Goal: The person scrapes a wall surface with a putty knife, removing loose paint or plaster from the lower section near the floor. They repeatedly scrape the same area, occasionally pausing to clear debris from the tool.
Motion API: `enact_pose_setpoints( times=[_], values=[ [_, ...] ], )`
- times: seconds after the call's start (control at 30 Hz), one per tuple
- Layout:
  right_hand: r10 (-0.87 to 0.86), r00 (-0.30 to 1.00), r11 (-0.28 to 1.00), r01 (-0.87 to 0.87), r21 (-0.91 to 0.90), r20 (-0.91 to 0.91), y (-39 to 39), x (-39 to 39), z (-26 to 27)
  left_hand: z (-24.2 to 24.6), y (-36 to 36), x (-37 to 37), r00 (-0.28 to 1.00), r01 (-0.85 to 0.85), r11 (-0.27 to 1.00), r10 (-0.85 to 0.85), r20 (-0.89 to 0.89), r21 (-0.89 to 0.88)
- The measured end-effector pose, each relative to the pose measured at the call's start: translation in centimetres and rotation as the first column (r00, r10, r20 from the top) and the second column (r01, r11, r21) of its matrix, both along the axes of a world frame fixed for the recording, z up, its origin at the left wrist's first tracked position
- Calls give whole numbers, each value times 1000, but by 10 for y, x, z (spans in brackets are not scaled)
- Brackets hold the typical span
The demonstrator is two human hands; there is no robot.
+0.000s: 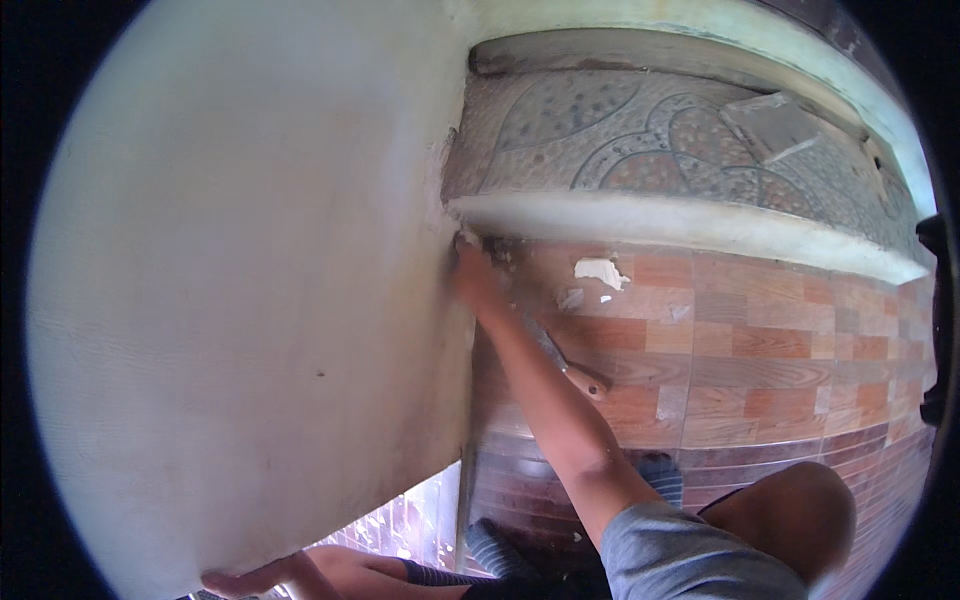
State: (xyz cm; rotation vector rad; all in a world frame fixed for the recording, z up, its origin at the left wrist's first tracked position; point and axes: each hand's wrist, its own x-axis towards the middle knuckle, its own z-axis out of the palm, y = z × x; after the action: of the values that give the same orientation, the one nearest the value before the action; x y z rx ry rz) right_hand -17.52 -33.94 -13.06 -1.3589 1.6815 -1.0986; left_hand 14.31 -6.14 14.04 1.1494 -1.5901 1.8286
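My right hand (474, 274) reaches to the corner where the pale painted wall (262, 300) meets the low white ledge (637, 214). It is blurred, and its fingers are bent against the wall's base; whether they hold anything is unclear. My left hand (259, 579) rests at the lower edge of the wall, at the bottom left, with its fingers partly hidden. On the wood-patterned floor tiles, beside my right forearm, lies a flat-bladed tool with a wooden handle (586, 381); my arm partly covers its blade. A white flake (601, 273) lies near the ledge.
Beyond the ledge is a pebble-patterned surface (637, 150) with a flat grey piece (772, 126) on it. Smaller white bits are scattered on the floor tiles (780, 300). My knee (795, 510) and feet in striped socks are at the lower right and bottom centre.
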Motion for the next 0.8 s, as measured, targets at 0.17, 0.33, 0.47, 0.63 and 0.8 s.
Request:
enact_pose_setpoints(
  times=[0.17, 0.33, 0.47, 0.63, 0.8],
  values=[
    [49, 998, 994, -44, 96, -45, -1, -19, 6, 2, -6, -21, 995, 78, 996, -75, -63, 41],
    [-164, 964, 981, 182, -69, 207, 32, -27, 48, 7, -13, -37, 999, 48, 998, -47, -14, 27],
    [-90, 968, 865, 192, -463, 234, 30, 4, 79, 5, -14, -42, 987, 106, 993, -98, -129, 55],
    [-59, 966, 937, 140, -320, 250, 13, 14, 98, -9, -8, -20, 345, 523, 818, -461, -818, -240],
    [-135, 963, 896, 219, -386, 233, 15, 13, 113, -14, -6, -10, 105, 535, 752, -512, -853, -385]
  ],
)
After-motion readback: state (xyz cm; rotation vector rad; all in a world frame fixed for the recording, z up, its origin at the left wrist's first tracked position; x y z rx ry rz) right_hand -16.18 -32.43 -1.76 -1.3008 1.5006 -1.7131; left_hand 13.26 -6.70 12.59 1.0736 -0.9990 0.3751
